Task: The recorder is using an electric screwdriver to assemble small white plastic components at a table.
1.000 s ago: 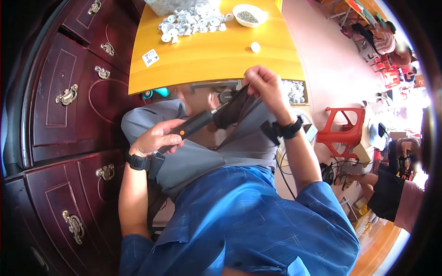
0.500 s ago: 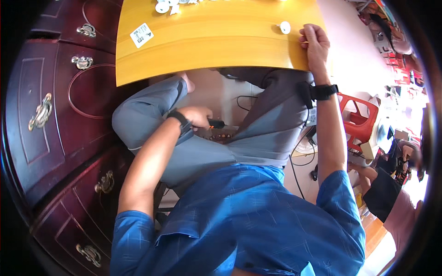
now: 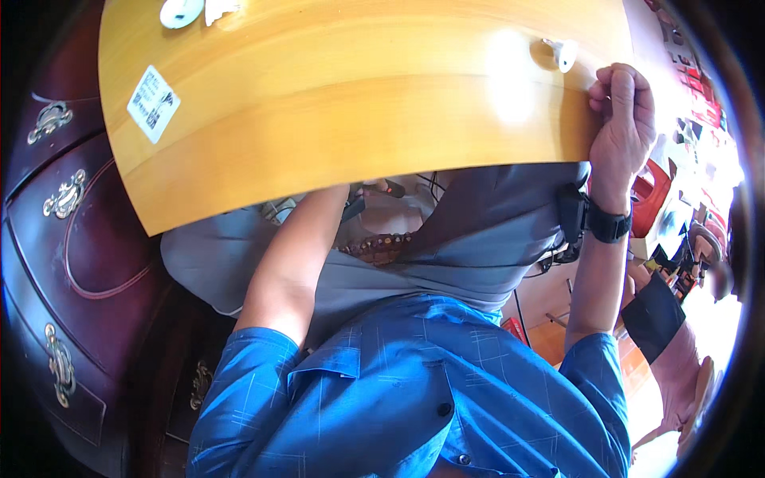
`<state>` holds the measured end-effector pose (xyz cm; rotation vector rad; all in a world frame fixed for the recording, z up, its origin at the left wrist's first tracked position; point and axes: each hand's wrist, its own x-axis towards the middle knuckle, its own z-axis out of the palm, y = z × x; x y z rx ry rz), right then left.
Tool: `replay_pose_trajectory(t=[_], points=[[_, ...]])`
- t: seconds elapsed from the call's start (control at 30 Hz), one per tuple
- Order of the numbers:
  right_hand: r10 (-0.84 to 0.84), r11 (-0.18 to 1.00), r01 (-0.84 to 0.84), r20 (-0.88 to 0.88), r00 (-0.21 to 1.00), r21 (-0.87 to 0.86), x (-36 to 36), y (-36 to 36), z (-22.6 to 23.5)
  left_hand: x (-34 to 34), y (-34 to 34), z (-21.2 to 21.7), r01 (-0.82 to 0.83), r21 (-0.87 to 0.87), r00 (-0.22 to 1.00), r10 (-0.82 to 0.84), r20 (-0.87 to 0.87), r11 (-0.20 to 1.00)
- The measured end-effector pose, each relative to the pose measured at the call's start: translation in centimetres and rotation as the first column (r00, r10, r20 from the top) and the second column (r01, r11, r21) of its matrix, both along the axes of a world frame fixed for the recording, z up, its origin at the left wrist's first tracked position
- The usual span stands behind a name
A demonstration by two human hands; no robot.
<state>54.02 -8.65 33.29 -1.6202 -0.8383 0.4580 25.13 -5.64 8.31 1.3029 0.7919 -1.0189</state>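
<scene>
A yellow wood-grain tabletop spans the upper part of the view. At its right edge is my right hand, fingers curled in and thumb against them. Whatever they hold, if anything, is too small to make out. A white round fitting sits on the top just left of that hand. My left forearm reaches under the near edge, which covers most of my left hand. Beside the hidden hand, a dark tool with an orange-red end shows below the edge.
A white printed label is stuck on the tabletop's left, with a white round part at the far edge. Dark red drawers stand close on the left. A red stool and another person's leg are at the right.
The view has shifted closer, so the tabletop looks larger and tilted. My left hand, shown before holding a black-and-orange handle, has gone forward beneath the edge. My right hand stays at the right edge.
</scene>
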Motion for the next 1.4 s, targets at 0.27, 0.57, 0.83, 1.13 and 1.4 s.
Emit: replay_pose_trajectory(t=[0.27, 0.57, 0.83, 1.13, 1.4], points=[[-0.002, 1.000, 0.002, 0.031, 1.000, 0.007, 0.0, -0.1, 0.3, -0.6, -1.7, -1.9, -0.004, -0.032, 1.000, 0.003, -0.009, 0.999], [0.025, 0.999, -0.026, 0.042, 0.999, 0.035, 0.5, -0.5, 0.2, -1.5, -2.4, -3.9, -0.009, -0.026, 1.000, 0.009, -0.008, 1.000], [0.085, 0.994, -0.087, 0.026, 0.996, 0.068, 0.7, -0.5, 0.2, -2.1, -3.9, -5.9, 0.001, -0.039, 1.000, 0.000, 0.003, 0.999], [0.066, 0.997, -0.067, 0.062, 0.996, 0.027, 0.9, -0.8, 0.4, -3.5, -4.9, -7.8, 0.010, -0.035, 1.000, -0.009, 0.026, 0.999], [0.086, 0.996, -0.087, 0.069, 0.994, 0.004, 1.1, -0.9, 0.4, -5.6, -5.5, -9.3, -0.007, -0.015, 0.999, 0.008, 0.035, 1.000]])
